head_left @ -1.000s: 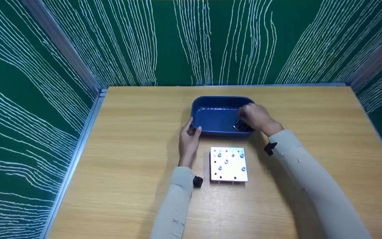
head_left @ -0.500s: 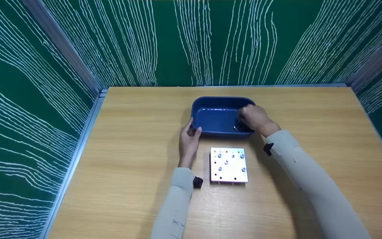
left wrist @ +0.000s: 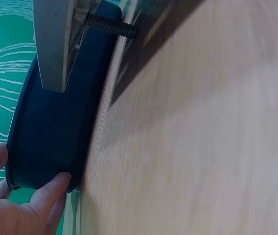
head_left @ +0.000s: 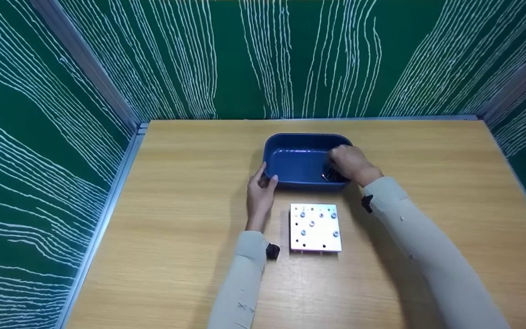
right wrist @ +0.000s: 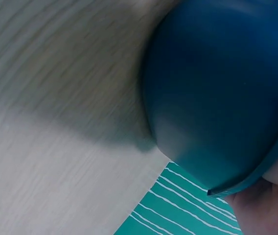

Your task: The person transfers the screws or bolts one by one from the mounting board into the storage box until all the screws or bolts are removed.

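A dark blue plastic bin (head_left: 297, 164) stands near the table's back edge. My left hand (head_left: 259, 196) holds its front left corner; in the left wrist view the thumb lies on one wall and fingers go round the corner. My right hand (head_left: 349, 161) reaches over the right end into the bin, at a small heap of dark metal pieces, seemingly screws (head_left: 331, 175). Its fingertips are hidden, so I cannot tell what they hold. In the right wrist view the bin wall covers them. In front lies a square metal plate (head_left: 315, 240) with holes and several screws.
The plate is raised off the wooden table (head_left: 176, 219); a threaded bolt (left wrist: 110, 25) sticks out from its underside. Green walls (head_left: 231, 59) with white lines and metal frame edges (head_left: 121, 169) bound the table at the back and sides.
My right hand has dipped slightly within the bin's right end, and its forearm has shifted a little to the left. The left hand, bin and plate stay put.
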Motion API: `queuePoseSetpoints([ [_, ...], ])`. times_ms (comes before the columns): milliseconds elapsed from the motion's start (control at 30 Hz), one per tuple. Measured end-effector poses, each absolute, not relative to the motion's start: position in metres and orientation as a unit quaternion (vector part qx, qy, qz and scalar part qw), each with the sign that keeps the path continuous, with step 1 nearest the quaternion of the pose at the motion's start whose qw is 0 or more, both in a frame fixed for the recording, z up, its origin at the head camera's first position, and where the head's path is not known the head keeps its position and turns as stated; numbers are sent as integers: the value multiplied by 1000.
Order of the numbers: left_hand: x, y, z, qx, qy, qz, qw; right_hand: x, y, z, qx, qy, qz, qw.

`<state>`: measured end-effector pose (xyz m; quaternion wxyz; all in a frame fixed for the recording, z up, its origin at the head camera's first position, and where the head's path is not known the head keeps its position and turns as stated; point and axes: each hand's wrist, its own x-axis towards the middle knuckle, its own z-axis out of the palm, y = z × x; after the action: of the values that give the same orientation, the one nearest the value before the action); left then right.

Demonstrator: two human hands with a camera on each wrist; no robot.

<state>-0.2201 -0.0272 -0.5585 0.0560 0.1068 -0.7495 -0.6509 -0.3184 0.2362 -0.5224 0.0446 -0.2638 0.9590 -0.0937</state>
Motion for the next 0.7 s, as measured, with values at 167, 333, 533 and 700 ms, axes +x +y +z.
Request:
queuePoseSetpoints([
  [167,-219,-28,-560,102,-744,-658,55,-318,235,-526,-279,955,-98,25],
  [333,-219,-27,-560,101,-747,-654,60,-319,235,-528,-287,954,-87,29],
  [533,-219,-27,-558,108,-759,-640,55,-320,234,-526,-279,954,-100,47],
  [700,-219,-27,-558,112,-760,-638,51,-321,232,-527,-274,956,-93,53],
])
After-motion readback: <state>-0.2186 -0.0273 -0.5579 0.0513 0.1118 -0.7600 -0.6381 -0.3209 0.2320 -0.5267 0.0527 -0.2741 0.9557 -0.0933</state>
